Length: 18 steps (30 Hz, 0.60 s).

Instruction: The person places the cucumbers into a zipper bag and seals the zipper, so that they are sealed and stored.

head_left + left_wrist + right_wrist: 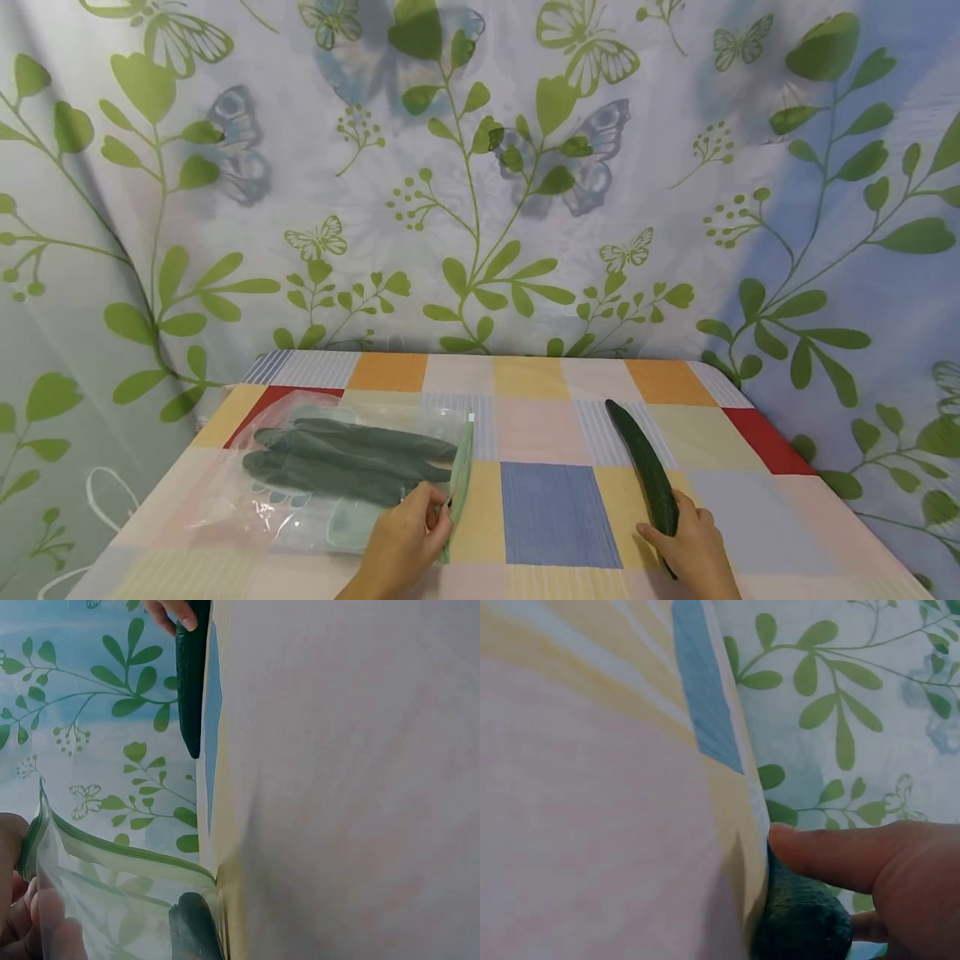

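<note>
A clear zip bag (300,533) with a green zip edge lies on the left of the table, several cucumbers (330,462) inside it. My left hand (408,533) pinches the bag's edge near the zip. In the left wrist view the green zip strip (135,859) is lifted, and the end of a cucumber (193,930) shows within the bag. On the right, my right hand (693,542) grips a single long dark cucumber (645,462) near its close end, thumb on one side and fingers on the other. The right wrist view shows the thumb against that cucumber (799,915).
A patchwork-patterned cloth (558,512) covers the table. Behind it hangs a curtain (480,208) printed with green leaves and butterflies. A white cord (93,492) loops beside the table's left edge.
</note>
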Available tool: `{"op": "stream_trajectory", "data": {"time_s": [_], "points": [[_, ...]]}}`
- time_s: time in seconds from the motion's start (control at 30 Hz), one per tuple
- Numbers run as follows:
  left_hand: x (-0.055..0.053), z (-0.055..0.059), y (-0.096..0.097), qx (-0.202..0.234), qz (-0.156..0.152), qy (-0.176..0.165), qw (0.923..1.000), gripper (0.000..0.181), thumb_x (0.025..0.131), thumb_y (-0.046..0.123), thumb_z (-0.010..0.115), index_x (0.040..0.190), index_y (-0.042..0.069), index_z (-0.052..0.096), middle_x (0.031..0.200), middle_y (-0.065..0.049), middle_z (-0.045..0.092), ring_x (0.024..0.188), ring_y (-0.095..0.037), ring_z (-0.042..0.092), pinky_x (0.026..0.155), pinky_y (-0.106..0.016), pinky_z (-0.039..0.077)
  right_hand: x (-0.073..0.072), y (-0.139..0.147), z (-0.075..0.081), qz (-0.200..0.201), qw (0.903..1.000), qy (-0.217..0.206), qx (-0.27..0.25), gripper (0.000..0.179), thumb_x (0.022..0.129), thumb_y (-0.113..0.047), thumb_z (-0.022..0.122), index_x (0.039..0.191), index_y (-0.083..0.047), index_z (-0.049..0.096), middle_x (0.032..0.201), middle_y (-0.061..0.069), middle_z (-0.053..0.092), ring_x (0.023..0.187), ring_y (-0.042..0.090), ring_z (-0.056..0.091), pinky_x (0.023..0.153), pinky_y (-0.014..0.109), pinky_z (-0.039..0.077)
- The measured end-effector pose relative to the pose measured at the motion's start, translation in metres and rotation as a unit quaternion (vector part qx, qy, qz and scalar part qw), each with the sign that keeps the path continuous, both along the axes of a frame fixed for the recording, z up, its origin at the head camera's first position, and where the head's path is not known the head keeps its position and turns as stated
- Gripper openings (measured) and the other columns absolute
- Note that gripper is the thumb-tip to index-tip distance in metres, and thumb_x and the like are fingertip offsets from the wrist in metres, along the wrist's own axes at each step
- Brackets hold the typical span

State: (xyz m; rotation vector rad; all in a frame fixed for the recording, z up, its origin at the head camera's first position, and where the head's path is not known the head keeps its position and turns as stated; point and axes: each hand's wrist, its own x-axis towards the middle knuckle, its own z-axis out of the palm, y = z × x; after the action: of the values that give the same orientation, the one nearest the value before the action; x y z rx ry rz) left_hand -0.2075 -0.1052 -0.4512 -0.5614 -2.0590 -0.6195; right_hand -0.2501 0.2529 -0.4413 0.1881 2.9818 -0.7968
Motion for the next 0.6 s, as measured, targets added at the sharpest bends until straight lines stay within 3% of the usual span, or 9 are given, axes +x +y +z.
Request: {"op": "stream_trajectory", "data": {"time_s": [0.1, 0.2, 0.33, 0.47, 0.53, 0.6], "points": [[-0.003, 0.000, 0.002, 0.008, 0.001, 0.003, 1.0000, 0.023, 0.061, 0.001, 0.066, 0.077, 0.010, 0.053, 0.055, 0.014, 0.041, 0.049, 0.013, 0.022, 0.041, -0.002, 0.022, -0.007, 0.006, -0.002, 0.001, 0.9991, -0.040, 0.014, 0.098, 0.072, -0.050, 0.067, 0.127, 0.020, 0.025, 0.104, 0.043, 0.040, 0.091, 0.051, 0.048, 0.077, 0.057, 0.043], [0.002, -0.004, 0.002, 0.019, -0.003, 0.000, 0.9998, 0.017, 0.064, 0.003, 0.063, 0.077, 0.010, 0.053, 0.056, 0.014, 0.041, 0.049, 0.013, 0.024, 0.041, -0.002, 0.022, -0.001, 0.007, -0.008, 0.000, 0.9995, -0.031, 0.008, 0.082, 0.079, -0.035, 0.065, 0.126, 0.021, 0.026, 0.104, 0.043, 0.041, 0.094, 0.054, 0.048, 0.078, 0.056, 0.042], [0.005, -0.004, 0.003, 0.022, -0.006, -0.007, 0.9997, 0.015, 0.066, 0.003, 0.061, 0.077, 0.010, 0.053, 0.056, 0.013, 0.042, 0.048, 0.012, 0.024, 0.041, -0.003, 0.023, 0.007, 0.010, -0.008, -0.025, 0.9982, 0.052, -0.012, 0.060, 0.084, -0.015, 0.054, 0.126, 0.020, 0.030, 0.105, 0.043, 0.045, 0.097, 0.057, 0.046, 0.079, 0.059, 0.040], [-0.001, 0.002, 0.003, 0.019, 0.001, -0.011, 0.9998, 0.019, 0.063, -0.001, 0.064, 0.076, 0.008, 0.053, 0.056, 0.010, 0.043, 0.047, 0.012, 0.021, 0.040, -0.002, 0.021, 0.010, 0.008, 0.001, -0.087, 0.9816, 0.159, -0.059, 0.050, 0.087, -0.014, 0.052, 0.127, 0.012, 0.039, 0.114, 0.039, 0.049, 0.098, 0.053, 0.050, 0.078, 0.056, 0.041], [-0.004, 0.005, 0.003, 0.014, 0.003, -0.010, 0.9999, 0.019, 0.063, -0.002, 0.064, 0.075, 0.007, 0.054, 0.056, 0.010, 0.044, 0.048, 0.013, 0.020, 0.040, -0.001, 0.020, 0.010, 0.005, 0.006, -0.106, 0.9710, 0.194, -0.091, 0.047, 0.087, -0.017, 0.056, 0.126, 0.007, 0.046, 0.109, 0.035, 0.056, 0.083, 0.040, 0.061, 0.070, 0.044, 0.047], [-0.005, 0.006, 0.002, 0.010, 0.007, -0.010, 0.9999, 0.019, 0.063, -0.002, 0.065, 0.075, 0.007, 0.054, 0.055, 0.009, 0.044, 0.048, 0.013, 0.020, 0.040, -0.001, 0.020, 0.010, 0.002, 0.011, -0.108, 0.9657, 0.195, -0.133, 0.045, 0.087, -0.021, 0.057, 0.125, 0.002, 0.050, 0.099, 0.027, 0.063, 0.071, 0.022, 0.064, 0.063, 0.032, 0.048]]}}
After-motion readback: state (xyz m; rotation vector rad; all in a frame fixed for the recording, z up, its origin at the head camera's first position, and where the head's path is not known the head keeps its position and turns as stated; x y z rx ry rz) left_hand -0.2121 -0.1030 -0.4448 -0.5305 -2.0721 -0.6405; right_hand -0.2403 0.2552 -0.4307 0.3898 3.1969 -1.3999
